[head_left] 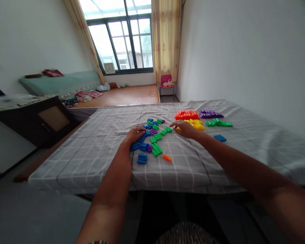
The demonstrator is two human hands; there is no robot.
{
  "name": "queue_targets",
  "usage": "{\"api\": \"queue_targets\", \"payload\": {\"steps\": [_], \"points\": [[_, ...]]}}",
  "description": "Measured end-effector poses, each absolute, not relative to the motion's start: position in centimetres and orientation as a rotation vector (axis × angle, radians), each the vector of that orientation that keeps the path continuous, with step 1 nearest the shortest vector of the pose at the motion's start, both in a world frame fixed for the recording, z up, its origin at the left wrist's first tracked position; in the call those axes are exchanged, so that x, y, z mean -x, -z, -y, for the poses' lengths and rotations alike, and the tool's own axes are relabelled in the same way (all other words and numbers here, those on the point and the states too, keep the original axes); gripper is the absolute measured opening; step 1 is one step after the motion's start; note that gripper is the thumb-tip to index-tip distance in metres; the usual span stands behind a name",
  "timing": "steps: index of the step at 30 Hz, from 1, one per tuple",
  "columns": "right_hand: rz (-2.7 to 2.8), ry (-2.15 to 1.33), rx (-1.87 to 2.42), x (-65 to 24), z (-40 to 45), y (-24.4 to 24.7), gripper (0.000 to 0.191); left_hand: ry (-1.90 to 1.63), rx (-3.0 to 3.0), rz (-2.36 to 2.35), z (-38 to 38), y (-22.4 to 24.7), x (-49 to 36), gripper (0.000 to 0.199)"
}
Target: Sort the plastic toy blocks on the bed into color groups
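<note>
Small coloured plastic tube-like pieces lie on a cloth-covered table. My left hand (136, 134) rests at the left edge of a mixed heap, its fingers stretched over blue pieces (143, 147) and a purple one. Green pieces (156, 149) run down the heap's right side, with purple pieces (153, 132) among them. My right hand (184, 129) hovers between the heap and a yellow pile (196, 124), fingers apart and curved downward. Its fingertips are close to a green piece (168, 129). A bit of yellow shows beneath that hand; I see nothing gripped.
Behind the yellow pile sit an orange-red pile (186, 114) and a purple pile (210, 114). A green pile (218, 123) and a flat blue group (220, 138) lie at the right. One orange piece (167, 157) is near the front. The checked grey cloth (86, 152) has wrinkles.
</note>
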State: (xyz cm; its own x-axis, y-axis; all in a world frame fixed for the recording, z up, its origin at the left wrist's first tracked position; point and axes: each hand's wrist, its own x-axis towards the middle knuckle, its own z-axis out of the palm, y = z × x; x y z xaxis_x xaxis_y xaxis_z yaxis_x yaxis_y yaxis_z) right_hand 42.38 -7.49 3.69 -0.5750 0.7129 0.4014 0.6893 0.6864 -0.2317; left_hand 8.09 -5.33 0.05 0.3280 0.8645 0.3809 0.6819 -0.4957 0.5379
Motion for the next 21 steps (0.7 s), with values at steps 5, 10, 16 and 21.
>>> {"api": "queue_targets", "payload": {"steps": [5, 10, 16, 21], "points": [[2.642, -0.047, 1.055, -33.7, 10.6, -2.5, 0.028, -0.976, -2.421, -1.509, 5.2, 0.4, -7.8, 0.024], [2.521, -0.038, 1.19, -32.5, 10.7, -1.8, 0.017, -0.971, -2.434, -1.567, 5.4, 0.0, -8.2, 0.025], [2.398, -0.316, 0.974, -35.0, 10.3, -0.7, 0.016, -0.988, -2.321, -1.65, 5.7, -0.2, -8.3, 0.028], [2.379, -0.386, 0.942, -35.8, 10.6, -0.6, 0.007, -0.887, -2.3, -1.472, 5.8, 0.0, -8.5, 0.034]]}}
